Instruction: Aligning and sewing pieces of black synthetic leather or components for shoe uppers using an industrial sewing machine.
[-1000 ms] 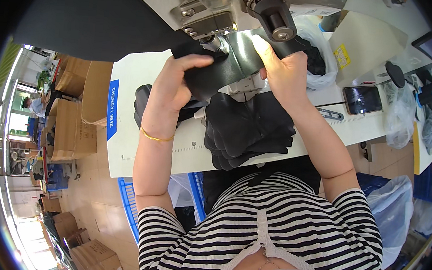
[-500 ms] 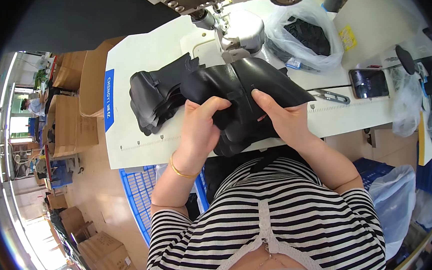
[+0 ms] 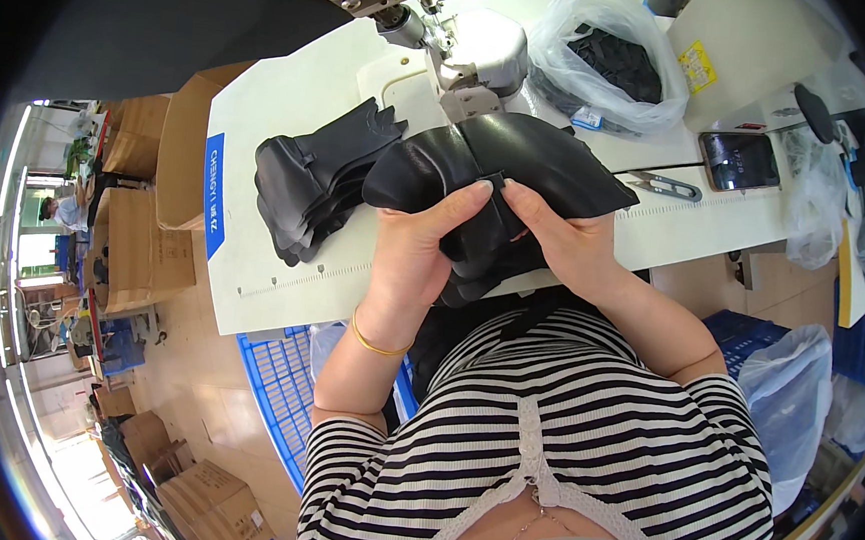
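A black leather-like piece [image 3: 545, 163] with a seam across its middle is held up between my two hands, just in front of the sewing machine [image 3: 466, 72]. My left hand [image 3: 420, 239] is closed on its left part, thumb pressed near a small tab at the seam. From the other side my right hand [image 3: 565, 239] grips it, thumb close to the same tab. My fingers underneath are mostly hidden. More black pieces hang or lie below the held one. A stack of similar black pieces [image 3: 298, 185] lies on the white table [image 3: 252, 127], left of my hands.
A clear plastic bag [image 3: 547, 62] of black pieces stands beside the machine. Thread snips [image 3: 664, 186] and a phone [image 3: 739, 161] lie at the right. A blue crate [image 3: 279, 385] sits below the table edge, with cardboard boxes [image 3: 148, 250] on the left.
My left thumb has moved right and up to the seam, beside my right thumb. The black piece remains in both hands, its middle tab now pinched between the thumbs.
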A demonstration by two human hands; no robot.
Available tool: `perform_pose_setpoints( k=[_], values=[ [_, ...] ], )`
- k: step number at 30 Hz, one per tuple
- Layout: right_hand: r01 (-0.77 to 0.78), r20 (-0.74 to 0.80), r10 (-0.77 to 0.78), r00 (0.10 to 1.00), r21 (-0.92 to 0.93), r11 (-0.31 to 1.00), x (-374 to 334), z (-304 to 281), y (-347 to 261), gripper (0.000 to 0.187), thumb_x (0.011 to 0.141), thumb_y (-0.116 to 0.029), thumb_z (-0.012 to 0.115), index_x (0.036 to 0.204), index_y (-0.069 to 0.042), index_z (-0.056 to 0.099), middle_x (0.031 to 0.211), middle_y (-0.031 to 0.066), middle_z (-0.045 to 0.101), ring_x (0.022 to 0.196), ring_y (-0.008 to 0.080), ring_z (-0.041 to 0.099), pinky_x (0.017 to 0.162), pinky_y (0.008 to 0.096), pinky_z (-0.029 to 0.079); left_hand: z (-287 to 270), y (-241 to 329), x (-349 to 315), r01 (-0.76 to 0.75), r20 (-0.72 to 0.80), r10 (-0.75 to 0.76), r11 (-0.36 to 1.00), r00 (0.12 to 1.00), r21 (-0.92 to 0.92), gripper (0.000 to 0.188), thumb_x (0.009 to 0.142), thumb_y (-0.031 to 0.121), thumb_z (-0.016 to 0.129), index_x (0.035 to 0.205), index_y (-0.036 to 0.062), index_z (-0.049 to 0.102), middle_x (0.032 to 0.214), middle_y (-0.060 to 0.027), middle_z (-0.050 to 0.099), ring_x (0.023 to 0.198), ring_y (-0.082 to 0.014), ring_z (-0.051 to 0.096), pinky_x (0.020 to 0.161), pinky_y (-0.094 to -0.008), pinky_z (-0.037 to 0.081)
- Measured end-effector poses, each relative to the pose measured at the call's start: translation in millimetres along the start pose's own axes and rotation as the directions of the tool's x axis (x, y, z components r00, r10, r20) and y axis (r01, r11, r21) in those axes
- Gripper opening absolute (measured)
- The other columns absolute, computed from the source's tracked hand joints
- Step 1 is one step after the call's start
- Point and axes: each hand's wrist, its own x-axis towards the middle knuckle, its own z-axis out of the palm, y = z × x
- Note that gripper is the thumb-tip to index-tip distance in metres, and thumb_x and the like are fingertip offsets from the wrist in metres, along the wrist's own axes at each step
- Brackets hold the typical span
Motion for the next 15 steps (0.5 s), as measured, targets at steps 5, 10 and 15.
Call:
perform_pose_setpoints(
  k=[5, 10, 15],
  values=[
    [0.081, 0.015, -0.08, 0.997, -0.06, 0.995, 0.7, 0.4, 1.8, 0.021, 0.089, -0.001, 0.059, 0.11, 0.001, 0.059, 0.097, 0.0032, 0.063, 0.085, 0.0076, 0.058, 0.074, 0.0216, 0.048, 1.8, -3.0, -0.4, -0.103, -0.046, 0.106, 0.993, 0.993, 0.062, 0.028, 0.075, -0.011, 0.067, 0.101, -0.0025, 0.062, 0.095, -0.0105, 0.067, 0.082, -0.0156, 0.065, 0.075, -0.0274, 0.054],
    [0.046, 0.029, -0.047, 0.998, 0.039, 0.998, 0.4, 1.1, 1.7, 0.022, 0.088, 0.002, 0.058, 0.11, 0.002, 0.058, 0.1, 0.0038, 0.063, 0.089, 0.0083, 0.058, 0.079, 0.0227, 0.048, 4.7, -3.4, -2.7, -0.125, -0.068, 0.131, 0.989, 0.989, 0.075, 0.028, 0.075, -0.011, 0.067, 0.101, -0.0023, 0.062, 0.094, -0.0101, 0.067, 0.082, -0.0155, 0.065, 0.075, -0.0272, 0.054],
    [0.06, -0.018, -0.059, 0.998, 0.012, 0.998, 0.5, 4.5, 0.9, 0.016, 0.087, -0.002, 0.061, 0.103, 0.003, 0.061, 0.093, 0.0027, 0.064, 0.081, 0.0068, 0.058, 0.071, 0.0221, 0.049, 5.2, -8.0, -5.3, -0.138, -0.097, 0.144, 0.988, 0.985, 0.073, 0.028, 0.075, -0.012, 0.066, 0.101, -0.0022, 0.062, 0.094, -0.0102, 0.067, 0.083, -0.0154, 0.065, 0.076, -0.0272, 0.054]
  ],
)
